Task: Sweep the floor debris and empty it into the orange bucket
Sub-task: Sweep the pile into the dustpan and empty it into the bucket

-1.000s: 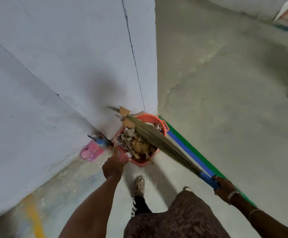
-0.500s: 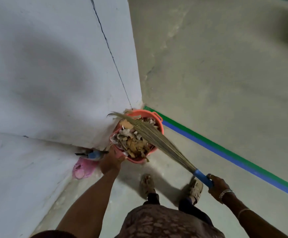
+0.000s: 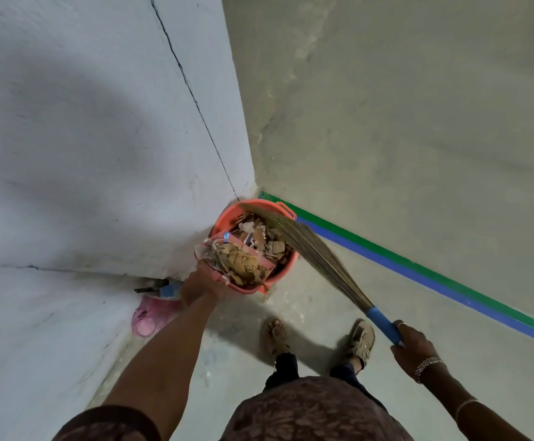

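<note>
Tipping stage: the left hand [image 3: 200,283] grips a loaded pink dustpan [image 3: 202,249] over the bucket's [image 3: 227,214] near rim, debris [image 3: 243,265] heaped toward its centre; the right hand [image 3: 413,343], farther off, grips the broom [image 3: 316,253], its long axis slanting over the far rim.

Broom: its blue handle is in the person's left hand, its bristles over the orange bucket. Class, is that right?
No: the head view shows the right hand gripping the broom's blue handle; its bristles are over the orange bucket.
</note>
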`<move>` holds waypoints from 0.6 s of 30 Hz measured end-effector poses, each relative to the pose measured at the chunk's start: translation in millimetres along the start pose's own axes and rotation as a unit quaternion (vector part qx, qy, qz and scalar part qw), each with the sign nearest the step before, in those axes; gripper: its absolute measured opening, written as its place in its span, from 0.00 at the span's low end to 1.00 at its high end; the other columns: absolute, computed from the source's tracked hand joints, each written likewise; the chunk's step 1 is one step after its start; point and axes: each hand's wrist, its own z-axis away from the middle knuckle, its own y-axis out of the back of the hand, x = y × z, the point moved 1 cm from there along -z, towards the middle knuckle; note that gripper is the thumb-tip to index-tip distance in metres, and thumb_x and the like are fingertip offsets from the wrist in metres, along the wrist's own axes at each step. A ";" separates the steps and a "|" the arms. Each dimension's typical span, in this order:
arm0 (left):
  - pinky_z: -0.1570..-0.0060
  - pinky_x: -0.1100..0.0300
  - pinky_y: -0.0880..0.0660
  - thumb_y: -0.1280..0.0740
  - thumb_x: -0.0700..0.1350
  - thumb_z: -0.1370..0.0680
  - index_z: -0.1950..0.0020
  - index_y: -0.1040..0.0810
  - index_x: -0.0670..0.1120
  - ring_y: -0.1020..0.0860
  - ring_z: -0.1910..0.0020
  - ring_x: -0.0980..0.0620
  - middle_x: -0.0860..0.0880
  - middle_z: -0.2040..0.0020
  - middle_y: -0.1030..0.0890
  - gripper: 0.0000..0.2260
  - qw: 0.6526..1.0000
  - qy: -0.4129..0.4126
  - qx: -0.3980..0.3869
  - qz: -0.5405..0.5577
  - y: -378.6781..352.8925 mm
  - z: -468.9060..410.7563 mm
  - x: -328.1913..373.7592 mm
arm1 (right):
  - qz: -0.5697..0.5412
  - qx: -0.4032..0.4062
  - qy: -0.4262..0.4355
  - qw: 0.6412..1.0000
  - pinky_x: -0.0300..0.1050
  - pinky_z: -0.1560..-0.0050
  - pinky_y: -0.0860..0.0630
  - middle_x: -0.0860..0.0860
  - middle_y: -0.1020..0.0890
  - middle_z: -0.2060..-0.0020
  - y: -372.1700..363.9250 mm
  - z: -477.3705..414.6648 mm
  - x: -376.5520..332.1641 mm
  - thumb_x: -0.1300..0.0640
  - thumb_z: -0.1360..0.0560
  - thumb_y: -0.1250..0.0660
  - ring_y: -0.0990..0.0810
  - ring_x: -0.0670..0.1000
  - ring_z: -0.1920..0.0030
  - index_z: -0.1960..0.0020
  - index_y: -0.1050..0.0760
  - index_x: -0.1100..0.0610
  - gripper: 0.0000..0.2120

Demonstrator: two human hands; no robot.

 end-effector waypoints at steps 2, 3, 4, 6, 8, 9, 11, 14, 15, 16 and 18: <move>0.49 0.53 0.21 0.26 0.66 0.31 0.34 0.29 0.49 0.18 0.45 0.43 0.45 0.42 0.18 0.33 1.000 -0.003 -0.006 -0.014 2.4 -0.1 1.2 | -0.015 0.004 0.014 1.000 0.45 0.57 0.31 0.52 0.20 0.55 -1.4 7.4 3.3 0.63 0.29 0.29 0.26 0.54 0.58 0.39 0.24 0.58 0.19; 0.49 0.54 0.22 0.27 0.67 0.31 0.35 0.29 0.49 0.18 0.44 0.43 0.45 0.42 0.18 0.33 1.000 -0.004 -0.008 -0.023 2.3 -0.8 1.6 | -0.017 0.002 0.022 1.000 0.45 0.58 0.32 0.51 0.21 0.56 -2.2 11.9 4.1 0.63 0.30 0.28 0.25 0.54 0.58 0.39 0.24 0.58 0.19; 0.50 0.54 0.23 0.27 0.68 0.31 0.35 0.28 0.49 0.18 0.44 0.43 0.45 0.42 0.18 0.33 0.999 -0.005 -0.011 -0.031 3.8 -0.6 2.3 | -0.017 0.000 0.030 0.999 0.45 0.59 0.33 0.49 0.22 0.58 -3.1 16.7 4.2 0.63 0.30 0.28 0.25 0.53 0.59 0.40 0.24 0.57 0.19; 0.50 0.54 0.22 0.26 0.64 0.29 0.36 0.25 0.48 0.18 0.45 0.44 0.46 0.44 0.18 0.29 0.999 -0.005 -0.015 -0.040 5.6 -1.0 4.7 | -0.018 -0.004 0.040 0.999 0.44 0.60 0.32 0.50 0.20 0.58 -7.6 25.3 5.2 0.62 0.31 0.28 0.22 0.54 0.60 0.40 0.23 0.56 0.19; 0.51 0.54 0.21 0.27 0.59 0.26 0.37 0.23 0.48 0.18 0.46 0.44 0.46 0.44 0.18 0.24 0.999 0.001 -0.026 -0.047 5.4 -2.3 6.2 | -0.023 -0.013 0.041 0.999 0.44 0.59 0.31 0.52 0.16 0.54 -15.6 31.6 7.1 0.62 0.32 0.27 0.18 0.57 0.56 0.38 0.23 0.56 0.22; 0.53 0.56 0.22 0.26 0.60 0.27 0.37 0.24 0.48 0.18 0.46 0.45 0.46 0.44 0.18 0.24 0.998 0.003 -0.032 -0.053 6.2 -2.2 7.5 | -0.023 -0.022 0.042 0.999 0.43 0.59 0.31 0.52 0.16 0.53 -20.2 34.7 7.6 0.62 0.32 0.27 0.17 0.58 0.54 0.38 0.23 0.56 0.23; 0.56 0.57 0.25 0.25 0.61 0.28 0.39 0.24 0.50 0.18 0.47 0.46 0.47 0.45 0.18 0.24 0.997 -0.004 -0.038 -0.061 9.4 -4.0 9.2 | -0.018 -0.041 0.048 0.998 0.43 0.59 0.30 0.52 0.16 0.51 -27.8 41.5 6.4 0.61 0.32 0.28 0.17 0.58 0.53 0.37 0.23 0.56 0.23; 0.57 0.58 0.25 0.30 0.50 0.21 0.43 0.21 0.47 0.17 0.50 0.47 0.48 0.50 0.18 0.10 0.995 -0.025 -0.020 -0.092 7.0 -12.1 10.2 | -0.001 -0.059 0.062 0.996 0.41 0.59 0.31 0.50 0.16 0.49 -35.9 48.4 5.9 0.59 0.31 0.32 0.17 0.56 0.52 0.36 0.24 0.54 0.23; 0.58 0.58 0.25 0.33 0.48 0.19 0.44 0.20 0.46 0.17 0.50 0.47 0.48 0.51 0.18 0.07 0.991 -0.027 -0.012 -0.133 7.7 -12.6 10.9 | 0.011 -0.060 0.067 0.996 0.41 0.58 0.31 0.50 0.17 0.48 -37.5 49.1 6.5 0.59 0.31 0.33 0.18 0.55 0.52 0.35 0.25 0.53 0.23; 0.59 0.59 0.26 0.35 0.47 0.18 0.44 0.20 0.47 0.17 0.49 0.48 0.49 0.49 0.17 0.07 0.986 -0.029 -0.010 -0.162 9.6 -11.8 14.1 | 0.020 -0.058 0.068 0.996 0.41 0.58 0.31 0.49 0.18 0.48 -37.9 49.6 6.5 0.58 0.30 0.34 0.18 0.54 0.52 0.35 0.26 0.52 0.23; 0.55 0.57 0.26 0.36 0.48 0.17 0.40 0.21 0.49 0.18 0.46 0.48 0.49 0.45 0.17 0.09 0.981 -0.046 -0.009 -0.189 13.0 -10.5 17.8 | 0.024 -0.050 0.060 0.997 0.42 0.58 0.29 0.48 0.18 0.48 -36.8 48.6 6.2 0.58 0.29 0.36 0.18 0.54 0.53 0.36 0.27 0.51 0.22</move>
